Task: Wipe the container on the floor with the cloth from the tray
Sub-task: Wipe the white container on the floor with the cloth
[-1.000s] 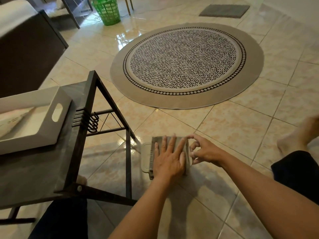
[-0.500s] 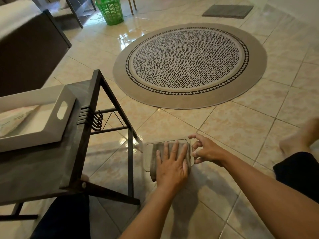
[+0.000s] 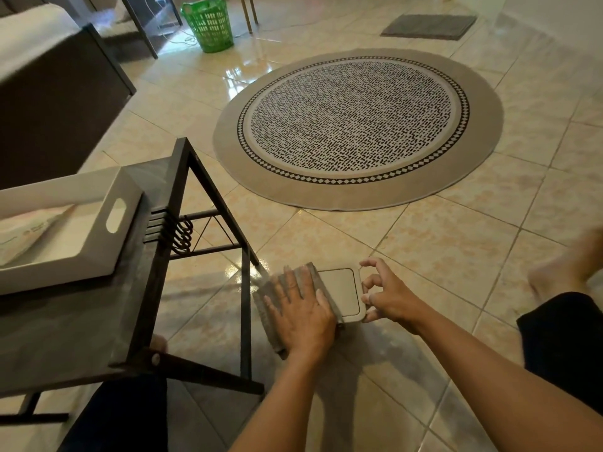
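A pale square container (image 3: 342, 290) with a lid lies on the tiled floor beside the table leg. A grey folded cloth (image 3: 266, 305) covers its left half and hangs past its left edge. My left hand (image 3: 301, 313) lies flat on the cloth, fingers spread, pressing it down. My right hand (image 3: 388, 293) grips the container's right edge with thumb and fingertips. The white tray (image 3: 117, 223) sits on the dark table at the left with a pale packet inside.
The dark metal-framed table (image 3: 182, 197) stands just left of the container, one leg (image 3: 245, 308) close to the cloth. A round patterned rug (image 3: 359, 125) lies ahead. A green basket (image 3: 208, 24) and a grey mat (image 3: 430, 26) are at the back. A bare foot (image 3: 564, 272) rests at right.
My left hand has slid the cloth leftward across the lid, uncovering the right part of the container. My right hand stays on the container's right edge.
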